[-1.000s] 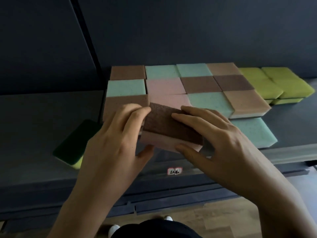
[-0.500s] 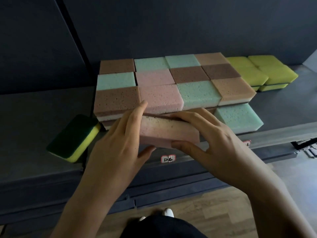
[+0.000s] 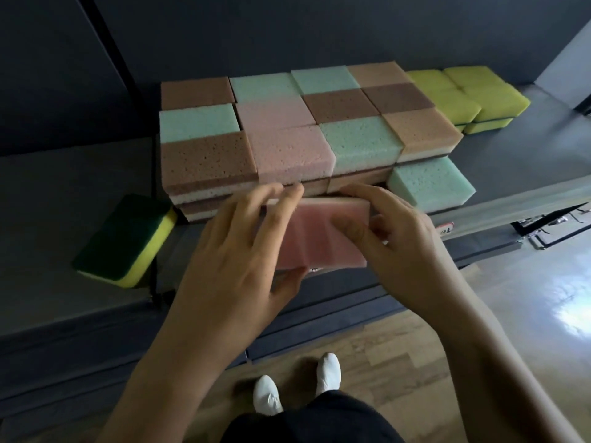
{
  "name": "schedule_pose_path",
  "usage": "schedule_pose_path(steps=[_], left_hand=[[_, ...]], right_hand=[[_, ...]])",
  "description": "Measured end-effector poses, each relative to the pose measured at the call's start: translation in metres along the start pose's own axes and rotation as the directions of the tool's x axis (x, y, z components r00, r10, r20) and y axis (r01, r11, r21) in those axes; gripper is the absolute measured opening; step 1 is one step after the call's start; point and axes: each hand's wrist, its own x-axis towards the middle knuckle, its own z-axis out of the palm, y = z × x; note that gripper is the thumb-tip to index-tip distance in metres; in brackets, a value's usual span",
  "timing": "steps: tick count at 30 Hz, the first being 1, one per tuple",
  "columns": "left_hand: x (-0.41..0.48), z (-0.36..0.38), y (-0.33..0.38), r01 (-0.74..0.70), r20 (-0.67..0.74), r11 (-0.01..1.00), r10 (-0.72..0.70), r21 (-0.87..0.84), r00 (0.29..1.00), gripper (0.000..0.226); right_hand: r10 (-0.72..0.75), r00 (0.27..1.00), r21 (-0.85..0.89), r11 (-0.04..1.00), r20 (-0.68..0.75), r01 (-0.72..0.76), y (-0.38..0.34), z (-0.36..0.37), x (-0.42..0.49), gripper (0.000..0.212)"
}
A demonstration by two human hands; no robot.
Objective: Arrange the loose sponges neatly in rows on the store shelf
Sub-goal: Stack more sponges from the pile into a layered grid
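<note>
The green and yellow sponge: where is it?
Head view, left side: the green and yellow sponge lies alone on the shelf, just left of the stacked sponges.

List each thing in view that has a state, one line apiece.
pink sponge, held up in both hands.
left hand, grips the pink sponge, fingers on top, thumb beneath.
right hand, pinches the pink sponge's right end.
stacked sponges, packed in rows, layered.
mint sponge, lying single at the stack's front right.
green-and-yellow sponge, lying loose, apart at the left.
yellow sponges, stacked at the right.
</note>
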Motion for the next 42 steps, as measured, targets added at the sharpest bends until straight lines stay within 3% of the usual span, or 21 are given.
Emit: schedule_pose_path(steps=[5, 10, 13, 16, 21, 29, 42], left_hand=[[0.012, 0.008, 0.009, -0.077, 0.031, 0.996, 0.076, 0.032, 0.997, 0.076], [0.029, 0.018, 0.025, -0.029, 0.006, 1.000, 0.029, 0.010, 1.000, 0.071], [0.039, 0.027, 0.037, 0.007, 0.008, 1.000, -0.007, 0.022, 1.000, 0.070], [0.049, 0.036, 0.048, 0.047, 0.020, 0.998, -0.048, 0.050, 0.999, 0.071], [0.059, 0.050, 0.062, 0.108, 0.052, 0.991, -0.112, 0.073, 0.992, 0.070], [0.071, 0.061, 0.076, 0.179, 0.084, 0.979, -0.187, 0.095, 0.979, 0.067], [0.085, 0.076, 0.090, 0.196, 0.110, 0.958, -0.222, 0.211, 0.969, 0.065]], right_hand=[[0.017, 1.000, -0.042, 0.999, 0.003, -0.017, 0.006, -0.006, 0.005, 0.048], [-0.007, 1.000, -0.034, 0.999, 0.025, 0.008, 0.022, -0.027, 0.010, 0.052], [-0.077, 0.997, -0.061, 0.995, -0.017, 0.076, 0.038, -0.045, 0.012, 0.043], [-0.147, 0.987, -0.181, 0.974, -0.058, 0.134, 0.061, -0.062, 0.015, 0.032], [-0.165, 0.986, -0.325, 0.934, -0.034, 0.145, 0.095, -0.077, 0.021, 0.039], [-0.185, 0.981, -0.376, 0.907, 0.055, 0.192, 0.123, -0.084, 0.031, 0.040], [-0.269, 0.961, -0.413, 0.869, 0.068, 0.272, 0.136, -0.087, 0.034, 0.035]])
